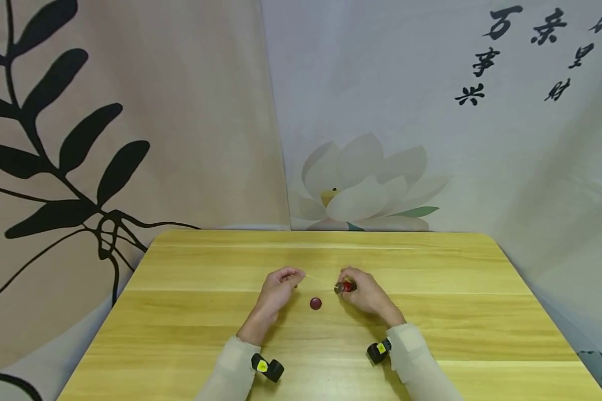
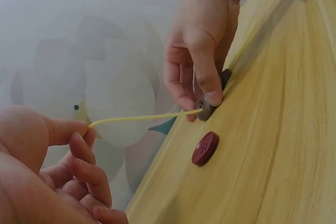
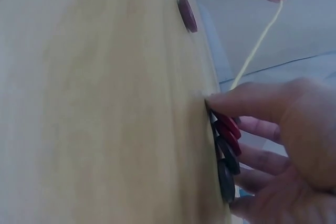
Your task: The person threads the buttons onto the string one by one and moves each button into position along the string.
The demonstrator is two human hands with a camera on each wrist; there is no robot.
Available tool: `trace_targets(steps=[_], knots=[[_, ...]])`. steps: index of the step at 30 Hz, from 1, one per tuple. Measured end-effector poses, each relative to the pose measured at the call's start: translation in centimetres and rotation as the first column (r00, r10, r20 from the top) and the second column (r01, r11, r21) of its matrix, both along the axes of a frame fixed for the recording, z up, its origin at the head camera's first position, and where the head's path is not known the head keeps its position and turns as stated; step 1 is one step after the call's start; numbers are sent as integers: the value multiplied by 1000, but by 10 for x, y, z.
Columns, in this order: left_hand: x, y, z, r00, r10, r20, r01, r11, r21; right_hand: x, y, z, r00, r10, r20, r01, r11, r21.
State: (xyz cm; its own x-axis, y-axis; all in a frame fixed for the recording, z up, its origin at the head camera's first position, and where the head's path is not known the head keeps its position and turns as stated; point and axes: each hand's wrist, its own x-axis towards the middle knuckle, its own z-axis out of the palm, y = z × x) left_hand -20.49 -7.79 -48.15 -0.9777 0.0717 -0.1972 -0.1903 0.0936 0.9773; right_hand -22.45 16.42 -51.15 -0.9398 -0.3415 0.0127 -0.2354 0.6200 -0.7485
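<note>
My left hand (image 1: 277,291) pinches the end of a yellow cord (image 2: 147,117) between thumb and forefinger. The cord stretches across to a grey-brown button (image 2: 205,109) and enters one of its holes. Thumb and fingers of my right hand (image 1: 365,291) grip that button together with several other red and dark buttons (image 3: 229,129), stacked in an overlapping row just over the table. Between the hands, a loose dark red button (image 1: 315,303) with holes lies flat on the wood. More yellow cord trails behind the right hand in the left wrist view.
The light wooden table (image 1: 180,334) reaches back to a hanging cloth (image 1: 361,111) printed with a lotus and dark characters. A second cloth with black leaves (image 1: 50,128) hangs at the left. Each wrist carries a small black camera (image 1: 268,367).
</note>
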Motion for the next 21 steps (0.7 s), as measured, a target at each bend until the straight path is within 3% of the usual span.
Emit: trace_targets(steps=[10,21], knots=[[1,2,-5,1000,1,-21,-1,1000,5,1,0,4,1000,-7,17,7,1000,12],[4,5,-6,1000,-20,-14,20,1000,-5,0,2,7,999,42,15,-43,999,33]])
